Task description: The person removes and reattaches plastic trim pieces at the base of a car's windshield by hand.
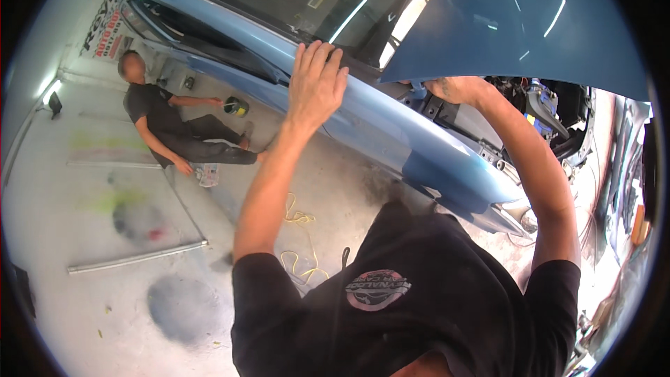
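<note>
**Hood up, corner in hand, engine bay uncovered**

I have the glossy blue sheet-metal hood (516,21) above my right hand (455,89), raised off the car, with the black, cluttered engine bay (551,115) showing under its edge. The long, curved blue metal fender (391,122) lies along the car's side in front of me. Judging by this, the lifting is done, while the work at the hood's rear corner looks unfinished; the hood is not down over the bay.

My left hand (317,87) lies flat, fingers stretched and close together, by the lower corner of the dark glass windshield (328,0). My right hand reaches in at the hood's edge; its fingertips are hidden there, so I cannot tell whether they grip anything.

The hood's overhang blocks my sight of that corner. On the grey, paint-stained floor (118,321) to my left are a loose thin yellow cord (300,216) and a straight pale metal bar (139,257). Farther off, a co-worker in dark clothes (160,108) sits beside the car, one hand at a round dark-and-green container (237,106).
</note>
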Tool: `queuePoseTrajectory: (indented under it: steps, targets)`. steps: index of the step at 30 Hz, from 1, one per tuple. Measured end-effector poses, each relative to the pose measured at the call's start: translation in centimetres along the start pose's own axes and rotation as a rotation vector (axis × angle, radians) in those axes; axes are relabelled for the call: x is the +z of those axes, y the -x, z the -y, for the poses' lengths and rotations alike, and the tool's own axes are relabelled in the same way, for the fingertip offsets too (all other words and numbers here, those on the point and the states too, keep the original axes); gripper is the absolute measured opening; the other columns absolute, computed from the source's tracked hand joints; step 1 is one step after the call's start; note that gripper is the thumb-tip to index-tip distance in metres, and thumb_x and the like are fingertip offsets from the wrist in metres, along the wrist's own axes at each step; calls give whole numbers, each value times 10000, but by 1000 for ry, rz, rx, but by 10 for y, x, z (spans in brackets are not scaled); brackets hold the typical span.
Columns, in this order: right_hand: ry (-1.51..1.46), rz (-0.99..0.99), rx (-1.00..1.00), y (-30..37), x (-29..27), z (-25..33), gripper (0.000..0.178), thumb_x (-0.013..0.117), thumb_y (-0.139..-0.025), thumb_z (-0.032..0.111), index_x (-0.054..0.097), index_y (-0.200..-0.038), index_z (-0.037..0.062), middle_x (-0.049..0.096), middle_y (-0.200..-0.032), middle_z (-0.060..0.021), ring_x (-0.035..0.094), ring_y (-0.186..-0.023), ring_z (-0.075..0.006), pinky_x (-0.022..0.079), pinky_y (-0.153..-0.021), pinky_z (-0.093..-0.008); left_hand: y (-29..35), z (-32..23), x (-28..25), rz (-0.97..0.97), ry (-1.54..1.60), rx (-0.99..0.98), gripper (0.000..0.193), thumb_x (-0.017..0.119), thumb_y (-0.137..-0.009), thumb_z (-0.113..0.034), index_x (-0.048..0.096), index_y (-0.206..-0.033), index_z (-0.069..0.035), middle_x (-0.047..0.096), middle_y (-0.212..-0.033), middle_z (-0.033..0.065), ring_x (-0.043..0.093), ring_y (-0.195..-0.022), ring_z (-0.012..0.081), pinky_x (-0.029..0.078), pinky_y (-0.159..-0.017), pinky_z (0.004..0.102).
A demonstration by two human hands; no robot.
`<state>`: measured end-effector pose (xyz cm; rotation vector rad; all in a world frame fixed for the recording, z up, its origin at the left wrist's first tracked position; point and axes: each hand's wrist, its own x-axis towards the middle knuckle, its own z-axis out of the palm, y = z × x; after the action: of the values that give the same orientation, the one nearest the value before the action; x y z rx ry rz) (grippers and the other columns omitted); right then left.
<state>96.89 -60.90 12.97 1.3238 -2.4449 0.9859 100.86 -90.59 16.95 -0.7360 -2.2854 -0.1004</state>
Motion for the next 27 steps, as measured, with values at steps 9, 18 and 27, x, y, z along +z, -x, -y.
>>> queuePoseTrajectory:
  steps: [9,18,27]
  targets:
    - [462,194,283,9,8,-19,262,612,-911,200,707,-1112,61,710,-973,-160,684,-876,-295,559,-822,-414,14,24,55,-158,96,105,183,697,-794,-81,710,-935,34,654,-967,127,604,-980,311,498,-948,483]
    - [62,-63,426,22,-10,-22,307,531,-875,70,727,-1103,8,732,-1050,-218,711,-953,-349,561,-902,-413,4,19,41,-84,23,151,118,688,-820,-33,717,-927,4,658,-948,109,620,-967,313,485,-980,499]
    - [-29,-36,189,26,1,2,424,481,-751,-47,735,-1091,-33,717,-1091,-247,680,-1073,-379,519,-1014,-448,46,-75,14,56,419,96,184,666,-878,-50,705,-1047,12,675,-1176,111,616,-1114,312,397,-1084,558]
